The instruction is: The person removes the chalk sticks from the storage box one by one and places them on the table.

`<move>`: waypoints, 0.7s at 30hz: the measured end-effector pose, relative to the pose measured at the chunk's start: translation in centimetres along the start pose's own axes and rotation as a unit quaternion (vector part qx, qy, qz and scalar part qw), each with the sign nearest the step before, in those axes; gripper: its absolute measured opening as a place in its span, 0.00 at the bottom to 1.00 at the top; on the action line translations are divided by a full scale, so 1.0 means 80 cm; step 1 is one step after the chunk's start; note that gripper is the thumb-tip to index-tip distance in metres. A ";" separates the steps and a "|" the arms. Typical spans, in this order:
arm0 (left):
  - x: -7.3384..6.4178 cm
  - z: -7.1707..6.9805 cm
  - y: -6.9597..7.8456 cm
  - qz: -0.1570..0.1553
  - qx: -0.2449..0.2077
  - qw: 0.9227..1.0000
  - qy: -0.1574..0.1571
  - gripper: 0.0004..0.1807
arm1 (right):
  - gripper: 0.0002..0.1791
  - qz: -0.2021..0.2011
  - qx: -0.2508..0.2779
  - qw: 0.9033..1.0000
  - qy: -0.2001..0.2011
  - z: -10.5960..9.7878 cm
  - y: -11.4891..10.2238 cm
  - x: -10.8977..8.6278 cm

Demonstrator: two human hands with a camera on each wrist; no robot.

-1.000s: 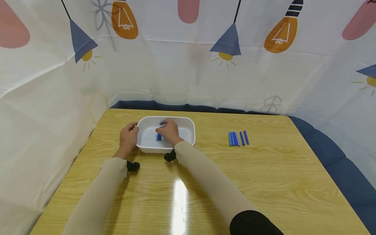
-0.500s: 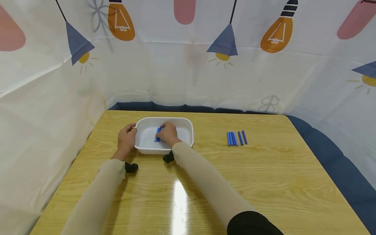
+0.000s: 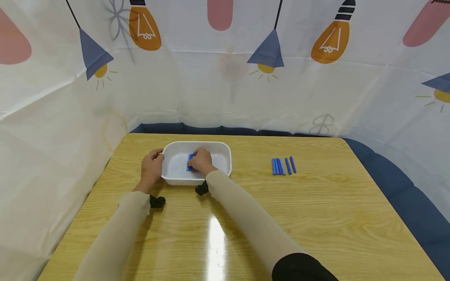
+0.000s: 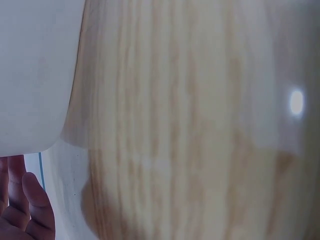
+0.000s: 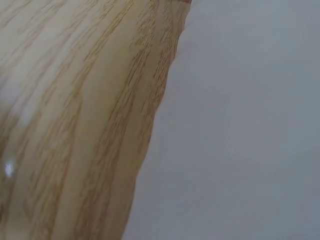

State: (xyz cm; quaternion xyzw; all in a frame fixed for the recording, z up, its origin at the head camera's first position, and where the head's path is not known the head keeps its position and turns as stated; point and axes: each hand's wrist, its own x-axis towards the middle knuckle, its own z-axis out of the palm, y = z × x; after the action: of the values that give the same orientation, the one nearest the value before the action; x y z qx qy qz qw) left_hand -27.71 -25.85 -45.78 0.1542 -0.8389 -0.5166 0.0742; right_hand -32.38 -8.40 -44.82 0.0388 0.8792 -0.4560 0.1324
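Observation:
A white rectangular tray (image 3: 168, 171) stands toward the table's back left. My left hand (image 3: 151, 168) holds its left end, fingertips at the rim; in the left wrist view, curled fingers (image 4: 35, 205) show below the tray's corner (image 4: 35, 90). My right hand (image 3: 202, 160) reaches over the front rim into the tray. Its thumb and fingers are bent at short blue sticks (image 3: 189, 162) lying side by side on the tray floor, pinching at their right side. The hand partly hides them. In the right wrist view only the white tray wall (image 5: 235, 130) and table appear.
Several more blue sticks (image 3: 279, 166) lie in a row on the wooden table (image 3: 316, 218), right of the tray. A white patterned cloth (image 3: 211, 86) hangs behind and at the left. Dark blue padding (image 3: 393, 183) borders the table's right edge.
My right hand has lowered its fingers onto the sticks in the tray, and they have shifted slightly. The left hand stays at the tray's left end. The view has tilted a little.

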 end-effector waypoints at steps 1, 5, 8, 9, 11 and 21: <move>0.000 0.000 -0.001 0.001 0.000 1.000 0.000 0.25 | 0.27 0.000 0.000 1.000 0.000 0.000 0.001 0.000; 0.000 0.001 -0.001 0.003 -0.002 1.000 -0.001 0.25 | 0.28 0.001 0.008 1.000 -0.006 0.001 0.002 0.003; 0.000 0.001 0.000 0.000 -0.001 1.000 -0.002 0.25 | 0.28 0.004 0.009 1.000 -0.011 0.000 0.002 0.005; 0.000 0.002 0.000 -0.002 -0.001 1.000 -0.002 0.25 | 0.28 0.005 0.009 1.000 -0.012 0.000 0.002 0.005; 0.000 0.002 0.000 -0.003 -0.001 1.000 -0.001 0.25 | 0.28 0.007 0.007 1.000 -0.015 0.000 0.002 0.005; -0.003 0.003 0.002 0.000 -0.003 1.000 0.001 0.25 | 0.26 0.005 0.028 0.999 -0.016 -0.001 0.002 0.001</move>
State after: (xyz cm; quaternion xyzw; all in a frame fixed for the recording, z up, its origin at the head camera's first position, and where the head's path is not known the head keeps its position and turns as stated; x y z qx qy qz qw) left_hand -27.58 -25.55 -45.76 0.1545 -0.8375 -0.5186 0.0757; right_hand -32.46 -8.25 -44.95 0.0402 0.8636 -0.4804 0.1476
